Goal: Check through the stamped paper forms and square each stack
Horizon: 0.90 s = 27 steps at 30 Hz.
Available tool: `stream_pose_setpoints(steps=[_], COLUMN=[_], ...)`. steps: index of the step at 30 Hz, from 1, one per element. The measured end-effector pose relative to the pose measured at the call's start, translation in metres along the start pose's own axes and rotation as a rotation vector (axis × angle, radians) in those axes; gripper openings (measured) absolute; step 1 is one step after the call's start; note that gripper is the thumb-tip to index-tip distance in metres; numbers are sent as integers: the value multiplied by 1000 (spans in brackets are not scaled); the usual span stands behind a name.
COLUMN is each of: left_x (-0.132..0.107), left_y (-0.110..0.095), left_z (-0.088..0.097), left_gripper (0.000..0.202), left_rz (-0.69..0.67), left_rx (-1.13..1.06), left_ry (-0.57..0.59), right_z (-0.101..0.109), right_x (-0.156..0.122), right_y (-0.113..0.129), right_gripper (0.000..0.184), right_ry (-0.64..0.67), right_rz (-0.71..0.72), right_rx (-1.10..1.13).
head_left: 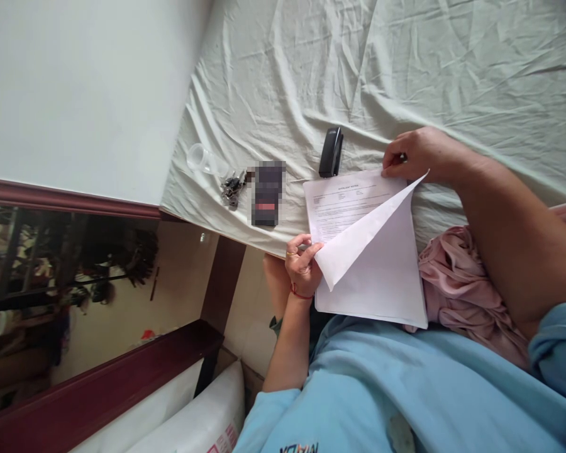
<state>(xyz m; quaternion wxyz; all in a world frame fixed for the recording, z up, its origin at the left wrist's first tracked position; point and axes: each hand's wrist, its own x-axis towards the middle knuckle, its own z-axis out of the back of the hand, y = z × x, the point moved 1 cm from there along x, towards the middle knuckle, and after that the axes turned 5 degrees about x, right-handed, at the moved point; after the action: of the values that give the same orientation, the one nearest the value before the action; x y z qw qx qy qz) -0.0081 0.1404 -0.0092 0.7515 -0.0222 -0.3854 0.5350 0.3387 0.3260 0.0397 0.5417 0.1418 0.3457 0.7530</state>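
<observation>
A stack of white paper (pixel 372 289) lies at the edge of the sheeted surface by my lap. Its top printed sheet (pixel 351 248) is folded up diagonally, with the blank underside showing. My left hand (pixel 304 265), with a ring and a red wrist cord, pinches the lifted sheet at the left side. At the top right corner of the stack, the closed fingers of my right hand (pixel 412 156) grip the paper's edge; how many sheets they hold I cannot tell. A black stapler (pixel 331 152) lies just beyond the stack's top edge.
Left of the stack lie a dark blurred-out rectangular object (pixel 265 217), a pile of small dark clips (pixel 233 189) and a clear plastic cup (pixel 200 158) on its side. Pink cloth (pixel 466 283) is bunched at right. A mirror (pixel 113 289) with a dark red frame stands left.
</observation>
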Motion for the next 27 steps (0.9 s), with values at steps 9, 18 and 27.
stream_pose_setpoints(steps=[9, 18, 27], left_x=[0, -1, 0], left_y=[0, 0, 1], left_z=[1, 1, 4], left_gripper=[26, 30, 28], left_rz=[29, 75, 27], left_rx=[-10, -17, 37], left_ry=[5, 36, 73], right_z=[-1, -2, 1], right_x=[-1, -2, -6], right_y=[9, 14, 17], right_gripper=[7, 3, 14], right_ry=[-3, -20, -23], right_rz=[-41, -85, -72], right_rx=[-74, -56, -49])
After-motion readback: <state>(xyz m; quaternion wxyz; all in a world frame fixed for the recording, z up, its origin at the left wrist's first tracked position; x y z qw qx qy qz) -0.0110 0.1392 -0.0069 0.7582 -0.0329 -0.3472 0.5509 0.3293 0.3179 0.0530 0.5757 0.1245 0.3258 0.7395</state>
